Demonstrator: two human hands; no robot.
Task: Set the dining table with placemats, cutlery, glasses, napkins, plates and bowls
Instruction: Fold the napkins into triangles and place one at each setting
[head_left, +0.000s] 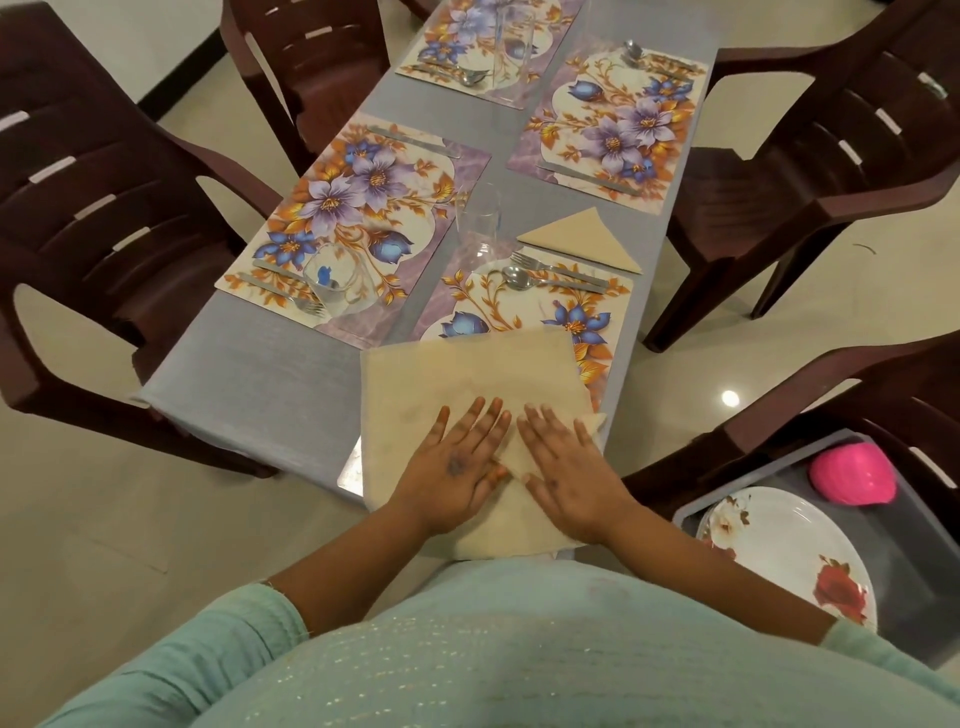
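Note:
A beige cloth napkin (462, 374) lies spread over the near end of the table (270, 374), covering part of the nearest floral placemat (582, 312). My left hand (457, 467) and my right hand (566, 478) both press flat on it with straight fingers, side by side. A folded triangular napkin (582, 236) lies beyond that placemat. A fork and spoon (540, 278) rest on the placemat, and a clear glass (478, 228) stands by its far left corner. Another glass (340, 280) sits on the left placemat (353, 218).
Dark brown plastic chairs (93, 208) surround the table. On the chair at my right, a grey tray (779, 473) holds a white floral plate (789, 556) and a pink bowl (852, 475). Two more placemats with cutlery lie at the far end, one with a tall glass (511, 47).

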